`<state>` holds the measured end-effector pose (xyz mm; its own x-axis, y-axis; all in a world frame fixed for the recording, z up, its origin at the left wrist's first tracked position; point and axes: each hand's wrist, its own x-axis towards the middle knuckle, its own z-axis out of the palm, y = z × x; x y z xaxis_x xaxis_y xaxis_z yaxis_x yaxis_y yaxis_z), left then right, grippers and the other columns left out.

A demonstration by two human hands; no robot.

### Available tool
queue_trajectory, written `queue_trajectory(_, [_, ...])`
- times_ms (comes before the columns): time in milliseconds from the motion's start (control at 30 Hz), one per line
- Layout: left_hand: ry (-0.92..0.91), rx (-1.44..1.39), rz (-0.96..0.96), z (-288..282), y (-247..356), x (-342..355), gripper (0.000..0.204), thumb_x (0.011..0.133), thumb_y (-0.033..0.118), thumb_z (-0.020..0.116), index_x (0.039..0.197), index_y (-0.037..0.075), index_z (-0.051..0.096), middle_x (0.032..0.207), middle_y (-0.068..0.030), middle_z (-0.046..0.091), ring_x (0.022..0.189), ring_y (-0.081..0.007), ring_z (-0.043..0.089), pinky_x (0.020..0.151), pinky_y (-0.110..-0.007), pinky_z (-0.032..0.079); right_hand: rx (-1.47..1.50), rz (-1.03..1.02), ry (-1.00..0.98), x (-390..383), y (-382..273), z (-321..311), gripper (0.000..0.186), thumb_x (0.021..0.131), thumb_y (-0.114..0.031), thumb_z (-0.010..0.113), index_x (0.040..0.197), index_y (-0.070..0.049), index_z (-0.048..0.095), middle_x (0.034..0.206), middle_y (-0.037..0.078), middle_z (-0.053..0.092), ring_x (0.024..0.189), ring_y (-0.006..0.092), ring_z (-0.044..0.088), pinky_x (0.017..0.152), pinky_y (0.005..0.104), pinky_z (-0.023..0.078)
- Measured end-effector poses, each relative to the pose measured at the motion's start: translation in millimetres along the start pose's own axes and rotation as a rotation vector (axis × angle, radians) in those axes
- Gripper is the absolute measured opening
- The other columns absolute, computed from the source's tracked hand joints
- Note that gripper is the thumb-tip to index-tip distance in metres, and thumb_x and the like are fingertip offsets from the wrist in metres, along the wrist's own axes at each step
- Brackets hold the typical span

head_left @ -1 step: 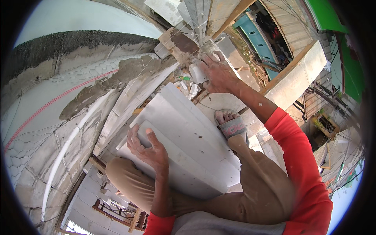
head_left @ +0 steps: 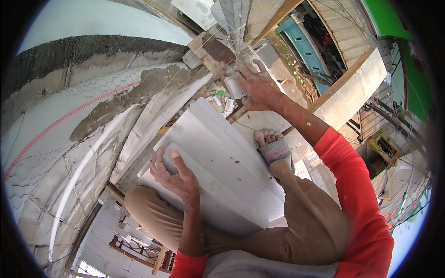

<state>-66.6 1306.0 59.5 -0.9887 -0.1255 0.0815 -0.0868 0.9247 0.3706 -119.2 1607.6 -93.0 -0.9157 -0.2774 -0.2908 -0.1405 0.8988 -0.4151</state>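
Observation:
A long whitish slab with stepped, moulding-like ridges (head_left: 232,162) lies slanted between my knees. Over its near left edge is my left hand (head_left: 175,176), thumb and fingers apart, slightly curled and with nothing in them. Farther ahead, my right hand (head_left: 260,88) reaches out at the end of the slab, dusty fingers bent around a small white block (head_left: 235,88). The block shows between thumb and forefinger; the hand covers its far side. Right by it is a rough concrete corner (head_left: 213,51) with a brown patch.
On the left runs a block wall with wire mesh (head_left: 99,90), a red-and-white cord (head_left: 69,121) and a white pipe (head_left: 76,173). My sandalled foot (head_left: 273,146) rests right of the slab. A pale beam (head_left: 350,92) juts out at right. Thin strings cross near the corner.
My right hand and the white block have shifted very slightly to the right. My left hand stays in nearly the same place.

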Motion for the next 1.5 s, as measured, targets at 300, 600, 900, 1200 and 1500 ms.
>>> queue_trajectory(300, [0.053, -0.015, 0.051, 12, -2, 0, 0.03, 0.099, 0.024, 0.069, 0.119, 0.002, 0.065, 0.118, -0.0149, 0.066, 0.117, -0.0393, 0.057, 0.101, -0.053, 0.041, -0.082, -0.025, -0.164, 0, 1, 15, 0.093, 0.079, -0.035, 0.081, 0.16, -0.012, 0.041, 0.156, 0.021, 0.045, 0.153, 0.0376, 0.037, 0.13, 0.0602, 0.013])
queue_trajectory(600, [0.067, 0.129, 0.037, 10, 2, 1, 0.035, 0.091, 0.023, 0.072, 0.119, 0.006, 0.061, 0.12, -0.0107, 0.064, 0.121, -0.0385, 0.055, 0.105, -0.056, 0.036, 0.05, -0.16, 0.114, -45, -17, -27, 0.072, 0.095, -0.031, 0.068, 0.158, -0.009, 0.041, 0.152, 0.022, 0.046, 0.146, 0.0441, 0.041, 0.126, 0.0586, 0.026])
queue_trajectory(900, [0.068, 0.062, -0.033, 5, 6, 4, 0.039, 0.084, 0.02, 0.074, 0.119, 0.007, 0.062, 0.121, -0.0121, 0.061, 0.124, -0.0397, 0.051, 0.106, -0.057, 0.035, 0.007, -0.287, 0.019, 29, -64, -60, 0.049, 0.098, -0.016, 0.063, 0.143, 0.0, 0.054, 0.149, 0.022, 0.053, 0.141, 0.0445, 0.05, 0.116, 0.0539, 0.043])
queue_trajectory(1200, [0.098, 0.031, -0.046, 6, 3, 5, 0.04, 0.083, 0.02, 0.074, 0.119, 0.006, 0.062, 0.122, -0.0136, 0.06, 0.125, -0.0397, 0.05, 0.107, -0.055, 0.033, -0.137, -0.317, 0.194, 88, -80, -60, 0.025, 0.09, -0.01, 0.06, 0.111, 0.002, 0.065, 0.127, 0.02, 0.063, 0.115, 0.0374, 0.067, 0.094, 0.0509, 0.056])
queue_trajectory(1500, [0.08, -0.023, -0.063, 5, 2, 5, 0.043, 0.082, 0.02, 0.074, 0.12, 0.005, 0.061, 0.123, -0.0146, 0.059, 0.127, -0.0379, 0.05, 0.109, -0.055, 0.032, -0.069, -0.396, 0.096, 98, -91, -60, 0.025, 0.094, -0.013, 0.058, 0.113, 0.001, 0.065, 0.115, 0.018, 0.065, 0.1, 0.0391, 0.07, 0.087, 0.0524, 0.057])
